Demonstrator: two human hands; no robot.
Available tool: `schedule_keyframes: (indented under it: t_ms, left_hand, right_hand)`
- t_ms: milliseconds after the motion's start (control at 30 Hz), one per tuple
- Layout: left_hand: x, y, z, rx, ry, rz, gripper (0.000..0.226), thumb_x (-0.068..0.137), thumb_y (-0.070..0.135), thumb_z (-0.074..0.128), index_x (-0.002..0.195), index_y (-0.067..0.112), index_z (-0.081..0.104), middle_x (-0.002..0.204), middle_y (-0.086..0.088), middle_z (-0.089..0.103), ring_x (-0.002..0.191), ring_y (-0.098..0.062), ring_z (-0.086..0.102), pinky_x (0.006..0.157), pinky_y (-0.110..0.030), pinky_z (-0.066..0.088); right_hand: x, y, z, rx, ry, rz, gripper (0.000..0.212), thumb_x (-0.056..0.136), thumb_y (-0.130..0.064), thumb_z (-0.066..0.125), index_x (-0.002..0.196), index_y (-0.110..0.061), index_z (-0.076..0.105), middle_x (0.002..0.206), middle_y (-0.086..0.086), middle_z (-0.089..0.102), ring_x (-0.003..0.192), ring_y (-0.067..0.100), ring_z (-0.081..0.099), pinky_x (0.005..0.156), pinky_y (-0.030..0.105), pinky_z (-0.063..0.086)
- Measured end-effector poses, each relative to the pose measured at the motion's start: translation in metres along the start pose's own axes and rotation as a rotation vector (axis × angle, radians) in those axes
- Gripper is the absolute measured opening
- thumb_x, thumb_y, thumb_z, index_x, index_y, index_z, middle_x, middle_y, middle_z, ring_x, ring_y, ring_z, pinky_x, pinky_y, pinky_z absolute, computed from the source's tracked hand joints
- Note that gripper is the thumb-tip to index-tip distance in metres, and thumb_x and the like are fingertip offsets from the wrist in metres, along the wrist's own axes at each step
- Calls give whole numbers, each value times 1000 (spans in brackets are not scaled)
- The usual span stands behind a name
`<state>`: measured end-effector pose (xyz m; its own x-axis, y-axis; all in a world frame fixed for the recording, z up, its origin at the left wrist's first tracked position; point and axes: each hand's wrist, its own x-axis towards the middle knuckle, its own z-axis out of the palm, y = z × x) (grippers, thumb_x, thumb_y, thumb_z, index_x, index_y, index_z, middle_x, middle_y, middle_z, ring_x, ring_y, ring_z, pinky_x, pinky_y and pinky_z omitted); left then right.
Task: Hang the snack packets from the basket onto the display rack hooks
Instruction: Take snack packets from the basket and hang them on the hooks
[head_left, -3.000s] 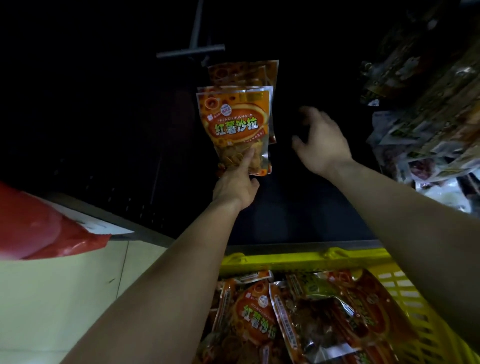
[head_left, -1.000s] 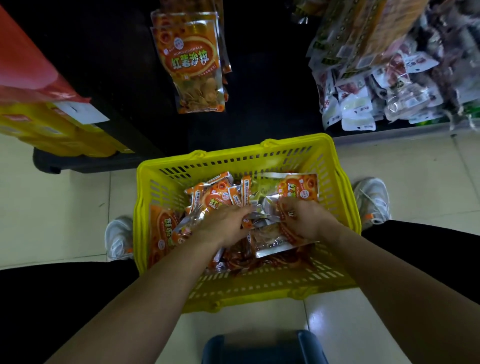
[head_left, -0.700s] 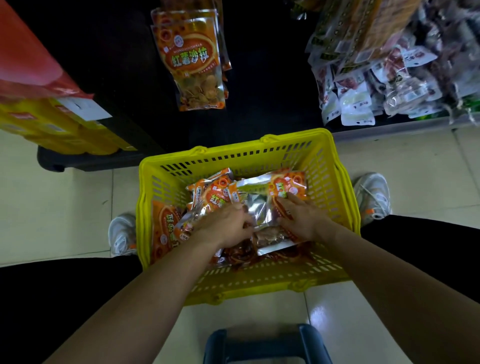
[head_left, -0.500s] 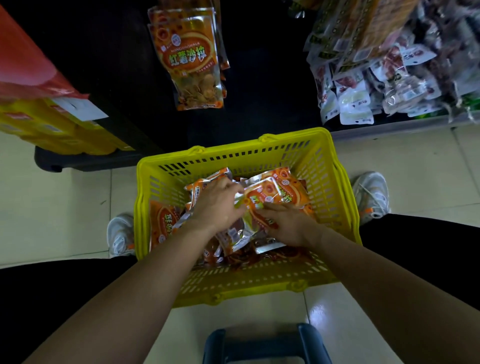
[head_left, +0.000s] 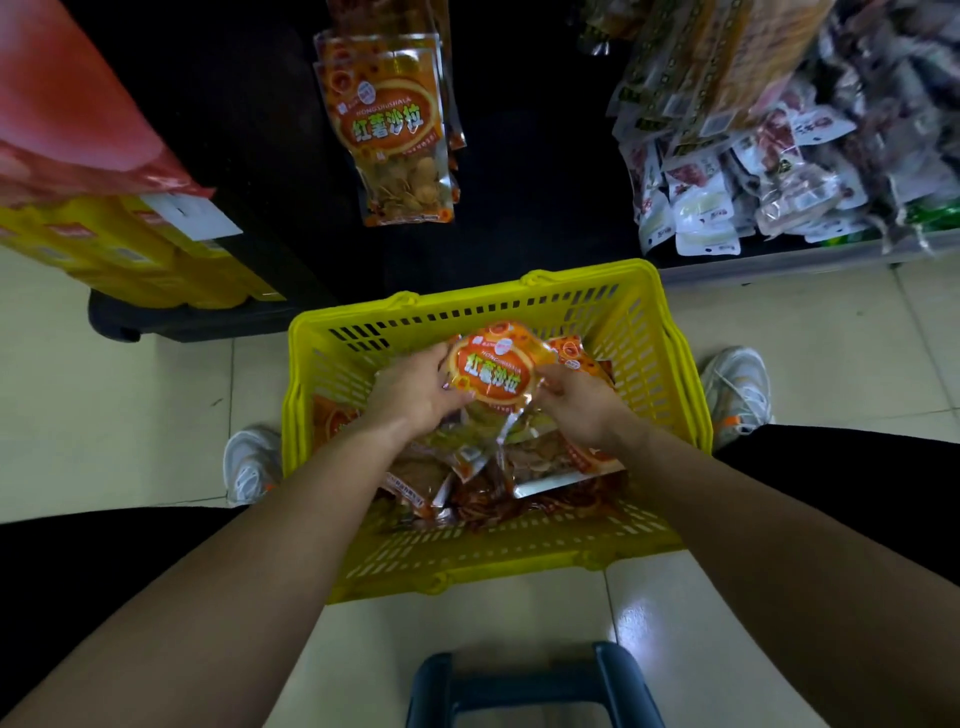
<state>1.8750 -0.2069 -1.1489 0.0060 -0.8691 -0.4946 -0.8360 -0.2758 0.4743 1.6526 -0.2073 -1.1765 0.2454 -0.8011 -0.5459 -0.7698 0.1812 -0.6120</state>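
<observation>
Left hand (head_left: 415, 395): grip curled round the left edge of the orange foil snack packet (head_left: 492, 375).
Right hand (head_left: 576, 402): grip pinching its right edge.
Packet: centre frame, held above the yellow plastic basket (head_left: 467, 306).

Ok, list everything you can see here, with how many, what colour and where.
held snack packet: one, orange, between both hands
loose snack packets: several, orange and silver, piled in the basket
shopping basket: one, yellow, on the floor
hanging snack packets: a few, orange, on the rack, top centre
mixed packets: many, white, red, dark, rack at right
yellow packs: several, yellow, shelf at left
red bag: one, red, top left
stool: one, dark blue, bottom centre
shoes: two, white, beside the basket
left hand: grips the held packet's left edge
right hand: pinches its right edge
</observation>
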Motion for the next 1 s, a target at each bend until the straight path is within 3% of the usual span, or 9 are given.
schedule_keyframes:
  t_ms: [100,200,367,467,567,633,733,833,1000]
  left_hand:
    - [-17,9,-17,178,171,136,31,86,37,74,109,24,59,101,5,56,96,-20,60,79,-32,49]
    - [-30,6,-10,349,197,241,41,94,32,62,134,35,52,116,3,55,104,-23,61,83,-37,55]
    - [-37,-3,28,366,-106,305,72,91,47,59,154,39,26,155,1,38,138,-26,42,109,-44,43]
    - [-35,0,43,325,-303,292,77,81,63,60,150,45,30,158,10,32,143,-21,34,110,-49,41]
    - [-28,6,49,215,-316,275,56,83,57,62,136,47,47,135,12,51,121,-17,52,98,-47,49]
    - [-19,13,47,74,-171,241,46,90,45,65,134,36,54,131,5,56,116,-19,56,99,-44,49]
    - [-1,20,33,67,59,139,74,86,45,72,148,24,38,148,-3,47,136,-26,44,111,-46,39]
    - [16,18,26,-94,-16,20,104,77,48,81,157,30,16,156,-2,40,141,-26,39,115,-49,35]
    - [25,4,22,-221,52,-95,51,80,40,81,123,26,57,117,-1,67,103,-23,66,90,-44,57]
  right_hand:
    - [4,-34,-9,219,52,36,42,103,-48,36,127,-22,60,99,2,71,85,20,67,80,37,54]
    - [7,-57,-9,382,102,59,48,99,-59,29,107,-24,61,96,5,73,88,30,70,86,47,55]
    - [-4,-46,-8,360,156,140,64,94,-65,32,117,-13,62,112,11,70,103,31,64,101,47,46]
    - [-17,-26,-13,293,97,195,64,97,-66,32,121,-14,61,109,6,64,103,25,60,98,39,44]
    - [-17,-2,-17,112,75,155,31,99,-37,52,122,-19,63,109,1,67,104,23,64,91,38,52]
    - [-14,10,-18,89,78,140,32,96,-18,56,128,-25,59,115,-2,65,105,21,62,94,41,53]
    - [-7,15,-15,70,50,77,36,94,-7,56,122,-28,65,119,0,68,105,21,65,92,41,56]
    - [4,7,-9,60,-3,-28,35,91,-4,57,109,-29,73,110,-3,73,98,16,68,88,34,57]
    - [24,-1,1,61,-70,-85,21,91,-25,65,109,-24,73,107,-3,73,98,17,68,87,35,55]
